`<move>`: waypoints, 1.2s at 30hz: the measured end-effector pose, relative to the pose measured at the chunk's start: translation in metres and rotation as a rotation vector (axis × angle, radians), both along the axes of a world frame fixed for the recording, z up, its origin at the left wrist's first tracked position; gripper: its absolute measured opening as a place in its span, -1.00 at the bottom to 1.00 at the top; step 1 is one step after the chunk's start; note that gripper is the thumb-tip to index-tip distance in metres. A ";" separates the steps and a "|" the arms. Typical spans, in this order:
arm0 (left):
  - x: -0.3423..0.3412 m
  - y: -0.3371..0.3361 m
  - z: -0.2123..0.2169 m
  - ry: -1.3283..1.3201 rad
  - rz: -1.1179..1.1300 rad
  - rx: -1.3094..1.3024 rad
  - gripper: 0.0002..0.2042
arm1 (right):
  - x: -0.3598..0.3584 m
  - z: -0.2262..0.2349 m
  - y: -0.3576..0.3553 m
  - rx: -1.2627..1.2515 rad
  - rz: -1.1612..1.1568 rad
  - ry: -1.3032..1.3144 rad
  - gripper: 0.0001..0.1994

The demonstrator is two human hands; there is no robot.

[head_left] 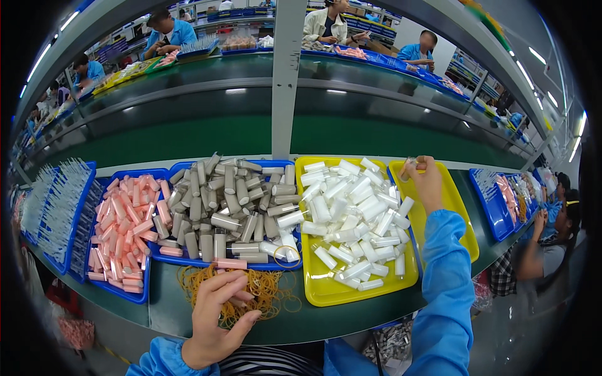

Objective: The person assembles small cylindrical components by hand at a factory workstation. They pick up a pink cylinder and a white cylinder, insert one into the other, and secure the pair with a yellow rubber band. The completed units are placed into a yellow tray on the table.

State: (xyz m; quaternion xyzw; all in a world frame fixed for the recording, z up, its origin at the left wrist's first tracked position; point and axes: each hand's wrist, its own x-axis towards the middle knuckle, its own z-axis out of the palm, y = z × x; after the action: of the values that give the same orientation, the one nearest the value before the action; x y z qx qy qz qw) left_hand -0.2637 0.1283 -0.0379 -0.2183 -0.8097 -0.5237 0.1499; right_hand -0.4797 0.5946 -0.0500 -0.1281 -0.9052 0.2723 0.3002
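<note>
My left hand (218, 313) hovers over a loose pile of tan rubber bands (274, 299) at the table's front edge. Its fingers are slightly bent, the thumb stands apart, and nothing shows in it. Farther out, my right hand (427, 182) is closed at the far left corner of a yellow tray (453, 219). Its fingertips pinch something small and greyish, too covered to name. Left of that hand, many white capped tubes (351, 219) fill another yellow tray (320, 294). Grey capped tubes (229, 194) are heaped in a blue tray (290, 258) beyond the rubber bands.
Pink tubes (128, 219) fill a blue tray (143, 291) on the left, beside a blue tray of thin clear pieces (56, 207). A blue tray (492, 207) stands at right. A grey upright post (285, 81) rises behind the trays. People work across the line and at right.
</note>
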 end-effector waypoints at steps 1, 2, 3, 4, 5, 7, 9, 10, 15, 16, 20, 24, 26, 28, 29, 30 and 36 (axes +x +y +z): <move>0.001 -0.001 0.001 -0.006 0.008 0.003 -0.44 | -0.003 -0.002 -0.004 -0.002 -0.014 -0.008 -0.57; 0.002 -0.003 0.002 -0.012 0.015 0.007 -0.44 | -0.004 -0.004 -0.001 -0.032 0.005 -0.008 -0.57; 0.002 -0.005 0.003 -0.017 0.020 0.010 -0.45 | -0.002 -0.005 0.008 -0.061 0.023 -0.009 -0.57; 0.003 -0.008 0.002 -0.015 0.031 0.012 -0.45 | 0.001 -0.006 0.014 -0.089 0.043 -0.011 -0.57; 0.004 -0.011 0.001 -0.017 0.045 0.014 -0.44 | 0.007 -0.002 0.012 -0.170 0.035 -0.013 -0.57; 0.005 -0.018 -0.003 -0.022 0.053 0.022 -0.44 | 0.034 0.016 0.012 -0.323 0.006 -0.016 -0.58; 0.008 -0.027 -0.006 -0.034 0.057 0.026 -0.44 | 0.052 0.018 0.009 -0.350 0.064 0.006 -0.64; 0.012 -0.023 -0.002 -0.069 0.143 0.096 -0.55 | 0.062 0.019 0.007 -0.364 0.093 0.020 -0.66; 0.013 -0.038 0.003 -0.045 0.200 0.017 -0.86 | 0.119 0.025 -0.068 -0.347 0.291 0.003 -0.82; 0.013 -0.039 0.005 -0.039 0.199 0.013 -0.87 | 0.130 0.024 -0.087 -0.321 0.314 -0.036 -0.83; 0.015 -0.047 0.006 -0.008 0.195 0.010 -0.88 | 0.156 0.020 -0.129 -0.090 0.423 -0.076 -0.88; 0.024 -0.060 0.005 0.027 0.275 -0.001 -0.88 | 0.159 0.030 -0.152 -0.094 0.473 -0.047 -0.89; 0.030 -0.081 -0.002 0.056 0.346 -0.040 -0.88 | 0.162 0.036 -0.171 -0.023 0.548 -0.051 -0.90; 0.029 -0.101 -0.006 0.071 0.417 -0.086 -0.87 | 0.169 0.041 -0.190 0.074 0.664 -0.102 -0.89; 0.026 -0.112 -0.010 0.084 0.439 -0.094 -0.85 | 0.171 0.042 -0.199 0.129 0.727 -0.126 -0.88; 0.027 -0.123 -0.012 0.099 0.479 -0.123 -0.86 | 0.168 0.039 -0.212 0.172 0.852 -0.126 -0.88; 0.041 -0.184 0.006 0.143 0.723 -0.243 -0.90 | 0.143 0.036 -0.289 0.504 1.296 0.008 -0.82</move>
State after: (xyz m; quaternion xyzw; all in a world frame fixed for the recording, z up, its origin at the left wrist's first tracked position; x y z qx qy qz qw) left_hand -0.2227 -0.0553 -0.0323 0.0294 -0.8781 -0.3208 0.3539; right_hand -0.3365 0.3053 -0.0140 0.5127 -0.8337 0.1785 0.1009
